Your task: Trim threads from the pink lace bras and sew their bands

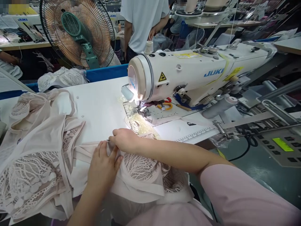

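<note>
lace garment over worktop's near edge; left hand on it, fingers slightly spread; right hand curled, can't tell if pinching; looks mid-job tbh, done/left seams unclear

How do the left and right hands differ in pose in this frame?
The left hand points up the picture, while the right hand points left. The left forearm enters from the bottom edge; the right forearm reaches in from the right, above the garment. The left hand's fingers are partly spread, whereas the right's look bent and closer together. Both hands are bare and sit close together at the pale fabric.
</note>
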{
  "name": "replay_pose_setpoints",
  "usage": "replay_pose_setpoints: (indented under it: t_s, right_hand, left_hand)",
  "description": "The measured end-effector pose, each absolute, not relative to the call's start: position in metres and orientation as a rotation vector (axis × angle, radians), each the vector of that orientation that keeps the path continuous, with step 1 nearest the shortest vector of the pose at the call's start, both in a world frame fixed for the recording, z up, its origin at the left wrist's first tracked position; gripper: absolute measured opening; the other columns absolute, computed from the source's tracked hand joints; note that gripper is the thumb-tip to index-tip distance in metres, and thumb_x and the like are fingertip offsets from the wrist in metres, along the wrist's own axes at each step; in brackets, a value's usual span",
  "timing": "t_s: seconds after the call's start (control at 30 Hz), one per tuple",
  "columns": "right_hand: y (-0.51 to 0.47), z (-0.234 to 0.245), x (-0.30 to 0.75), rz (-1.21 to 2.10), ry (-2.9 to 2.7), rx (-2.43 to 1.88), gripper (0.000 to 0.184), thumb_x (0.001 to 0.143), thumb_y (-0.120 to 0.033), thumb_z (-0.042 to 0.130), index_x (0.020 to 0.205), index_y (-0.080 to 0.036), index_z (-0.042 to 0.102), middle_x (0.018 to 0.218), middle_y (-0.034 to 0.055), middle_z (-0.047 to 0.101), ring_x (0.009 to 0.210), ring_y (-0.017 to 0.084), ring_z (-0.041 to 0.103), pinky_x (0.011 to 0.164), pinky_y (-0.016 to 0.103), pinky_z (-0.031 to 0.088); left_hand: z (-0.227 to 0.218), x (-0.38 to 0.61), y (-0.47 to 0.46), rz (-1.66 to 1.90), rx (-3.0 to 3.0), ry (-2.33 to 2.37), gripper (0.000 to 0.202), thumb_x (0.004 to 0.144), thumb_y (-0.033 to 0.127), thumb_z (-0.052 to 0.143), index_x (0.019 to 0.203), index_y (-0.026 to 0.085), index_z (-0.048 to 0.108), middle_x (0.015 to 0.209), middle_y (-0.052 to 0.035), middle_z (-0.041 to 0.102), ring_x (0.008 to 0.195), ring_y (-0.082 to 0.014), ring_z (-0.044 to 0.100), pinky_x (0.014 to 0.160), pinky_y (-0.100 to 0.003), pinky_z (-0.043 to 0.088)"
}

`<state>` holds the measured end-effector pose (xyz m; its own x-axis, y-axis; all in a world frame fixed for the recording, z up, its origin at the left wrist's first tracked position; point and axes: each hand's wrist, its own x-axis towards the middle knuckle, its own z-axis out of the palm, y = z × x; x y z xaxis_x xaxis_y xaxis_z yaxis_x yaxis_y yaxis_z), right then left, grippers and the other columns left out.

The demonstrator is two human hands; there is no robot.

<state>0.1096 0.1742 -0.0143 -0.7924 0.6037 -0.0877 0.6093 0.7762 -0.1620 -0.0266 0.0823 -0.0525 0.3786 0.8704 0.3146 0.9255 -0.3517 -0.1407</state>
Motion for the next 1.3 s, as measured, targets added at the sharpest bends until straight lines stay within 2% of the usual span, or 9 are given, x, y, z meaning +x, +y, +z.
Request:
replay_pose_setpoints:
  t_s: [0.17,0.33,0.53,0.7,0.77,0.87,0.97,1.07,1.3]
  right_hand:
    - [0.175,-0.004,0.116,-0.290,2.880,0.916,0.015,0.081,-0.012,0.050,0.089,-0.013,0.062,0.084,0.0092,0.056,0.071,0.019,0.056,0.051,0.026,0.037]
    - [0.173,0.004,0.126,-0.268,2.804,0.926,0.018,0.079,-0.008,0.051,0.091,-0.011,0.063,0.087,0.0120,0.058,0.075,0.022,0.060,0.056,0.029,0.042]
    - [0.170,0.015,0.134,-0.295,2.730,0.942,0.018,0.077,-0.005,0.054,0.089,-0.011,0.065,0.088,0.0133,0.060,0.078,0.022,0.061,0.057,0.028,0.044]
    - [0.169,0.020,0.143,-0.354,2.714,1.005,0.014,0.072,-0.002,0.056,0.078,-0.010,0.066,0.083,0.0134,0.061,0.075,0.022,0.061,0.057,0.028,0.042]
    - [0.170,0.018,0.148,-0.380,2.733,1.082,0.014,0.074,-0.004,0.055,0.081,-0.011,0.065,0.083,0.0122,0.062,0.074,0.021,0.061,0.057,0.027,0.041]
    - [0.168,0.009,0.154,-0.426,2.801,1.226,0.017,0.086,-0.013,0.045,0.093,-0.014,0.061,0.089,0.0091,0.062,0.077,0.018,0.059,0.059,0.025,0.040]
    - [0.165,-0.005,0.155,-0.480,2.855,1.317,0.023,0.093,-0.018,0.036,0.091,-0.014,0.058,0.089,0.0067,0.061,0.076,0.014,0.057,0.061,0.022,0.039]
    - [0.163,-0.017,0.154,-0.497,2.878,1.378,0.024,0.093,-0.019,0.035,0.089,-0.013,0.058,0.090,0.0071,0.059,0.072,0.013,0.054,0.059,0.022,0.037]
    - [0.166,-0.022,0.152,-0.431,2.939,1.286,0.021,0.087,-0.023,0.045,0.092,-0.020,0.065,0.083,0.0038,0.058,0.068,0.014,0.050,0.050,0.025,0.026]
  left_hand:
    - [-0.051,-0.026,0.082,-0.247,-2.354,-1.616,0.043,0.087,0.036,0.047,0.123,0.016,0.056,0.118,-0.0237,0.049,0.117,-0.0393,0.046,0.090,-0.052,0.045]
    - [-0.049,-0.026,0.083,-0.215,-2.354,-1.592,0.044,0.086,0.035,0.048,0.126,0.017,0.055,0.118,-0.0248,0.045,0.114,-0.0400,0.048,0.090,-0.052,0.045]
    - [-0.049,-0.025,0.084,-0.204,-2.362,-1.571,0.045,0.085,0.036,0.050,0.125,0.016,0.057,0.117,-0.0262,0.046,0.112,-0.0407,0.049,0.089,-0.052,0.045]
    - [-0.047,-0.028,0.084,-0.215,-2.366,-1.552,0.044,0.086,0.035,0.048,0.123,0.015,0.058,0.116,-0.0268,0.047,0.111,-0.0402,0.050,0.089,-0.051,0.046]
    - [-0.045,-0.029,0.084,-0.220,-2.370,-1.553,0.043,0.085,0.035,0.049,0.122,0.014,0.059,0.116,-0.0269,0.048,0.110,-0.0399,0.051,0.088,-0.051,0.046]
    - [-0.043,-0.027,0.085,-0.232,-2.378,-1.568,0.041,0.085,0.034,0.050,0.119,0.014,0.061,0.116,-0.0270,0.048,0.110,-0.0402,0.051,0.087,-0.052,0.047]
    - [-0.045,-0.018,0.086,-0.324,-2.354,-1.597,0.039,0.086,0.032,0.047,0.112,0.008,0.064,0.118,-0.0270,0.049,0.107,-0.0373,0.053,0.084,-0.048,0.050]
    - [-0.051,-0.006,0.084,-0.403,-2.341,-1.575,0.041,0.088,0.030,0.043,0.114,0.003,0.060,0.113,-0.0256,0.053,0.104,-0.0335,0.055,0.082,-0.043,0.052]
    - [-0.056,0.000,0.079,-0.376,-2.349,-1.518,0.040,0.088,0.029,0.045,0.118,0.008,0.060,0.111,-0.0248,0.052,0.107,-0.0370,0.053,0.086,-0.048,0.050]
